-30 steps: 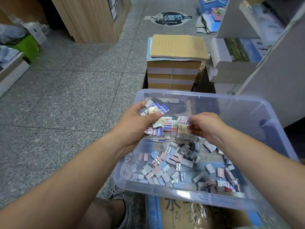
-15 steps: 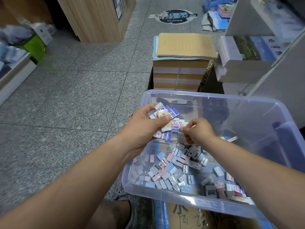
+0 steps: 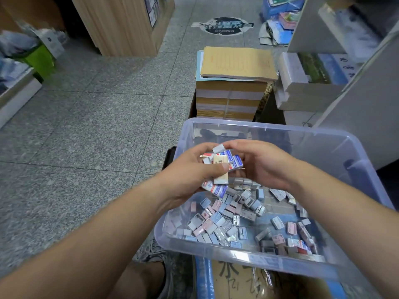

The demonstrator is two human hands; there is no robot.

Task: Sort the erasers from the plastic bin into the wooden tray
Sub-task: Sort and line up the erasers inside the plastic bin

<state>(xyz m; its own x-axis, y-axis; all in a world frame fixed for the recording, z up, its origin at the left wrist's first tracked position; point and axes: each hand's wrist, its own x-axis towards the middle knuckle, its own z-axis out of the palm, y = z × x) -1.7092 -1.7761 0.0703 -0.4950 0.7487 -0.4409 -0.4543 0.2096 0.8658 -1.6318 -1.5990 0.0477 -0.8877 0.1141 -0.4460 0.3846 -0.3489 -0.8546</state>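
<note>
A clear plastic bin (image 3: pixel 358 156) sits low in front of me, its floor strewn with several small erasers (image 3: pixel 228 221) in grey, pink and blue. My left hand (image 3: pixel 187 175) grips a handful of wrapped erasers (image 3: pixel 222 167) above the bin's left side, thumb pressed across them. My right hand (image 3: pixel 263 165) is cupped against the same bunch from the right, its fingertips pinching the top of it. No wooden tray shows in this view.
A stack of tan paper pads (image 3: pixel 233 83) stands just beyond the bin. White shelving with boxes (image 3: pixel 313 83) rises at right, a wooden cabinet (image 3: pixel 121 24) at the back left. Grey tiled floor (image 3: pixel 86 137) stretches to the left. A cardboard box (image 3: pixel 237 279) lies under the bin.
My right hand has risen from the loose erasers in the bin and closed in on the bunch in my left hand. The view shifted slightly.
</note>
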